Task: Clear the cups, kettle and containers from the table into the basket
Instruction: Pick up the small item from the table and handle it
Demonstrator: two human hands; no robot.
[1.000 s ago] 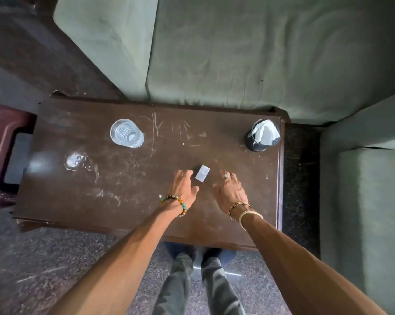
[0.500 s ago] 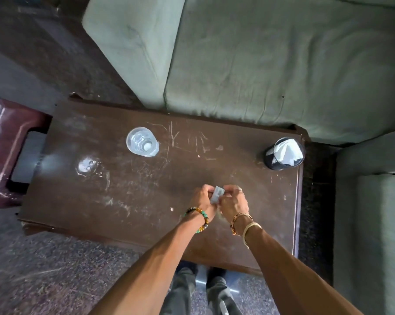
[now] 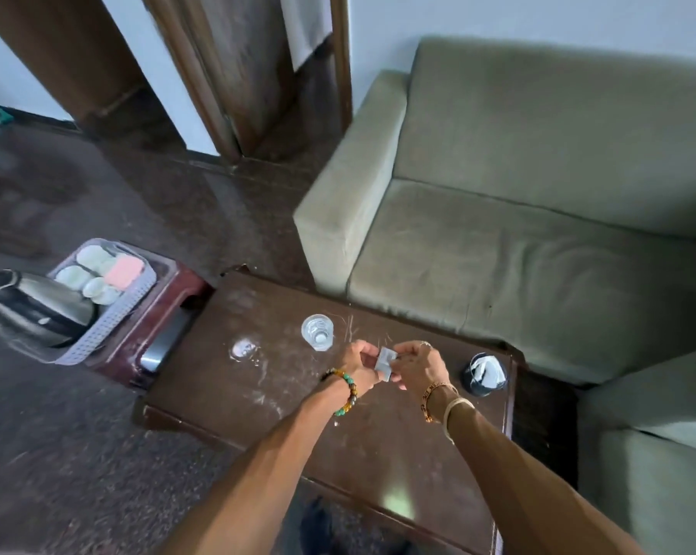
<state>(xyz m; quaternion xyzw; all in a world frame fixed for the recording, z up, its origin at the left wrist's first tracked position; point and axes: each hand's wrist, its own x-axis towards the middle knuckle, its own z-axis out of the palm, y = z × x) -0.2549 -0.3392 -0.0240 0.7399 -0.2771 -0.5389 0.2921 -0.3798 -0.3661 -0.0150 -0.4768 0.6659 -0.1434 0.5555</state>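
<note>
The white packet (image 3: 385, 361) is held just above the middle of the counter (image 3: 338, 442), pinched from both sides. The left hand (image 3: 358, 364) and the right hand (image 3: 420, 368) each have a narrow grip closed on it. On the counter stand a clear glass (image 3: 317, 332), just beyond the hands, and a dark cup (image 3: 483, 374) stuffed with white paper at the right-hand corner. Beside the counter's left end, the basket (image 3: 98, 334) already holds the kettle (image 3: 38, 306), pale cups (image 3: 86, 274) and a pink container (image 3: 124, 272). Judged mostly done, with two vessels and the packet outstanding.

Head view, steeply down, near table (image 3: 226, 398)
</note>
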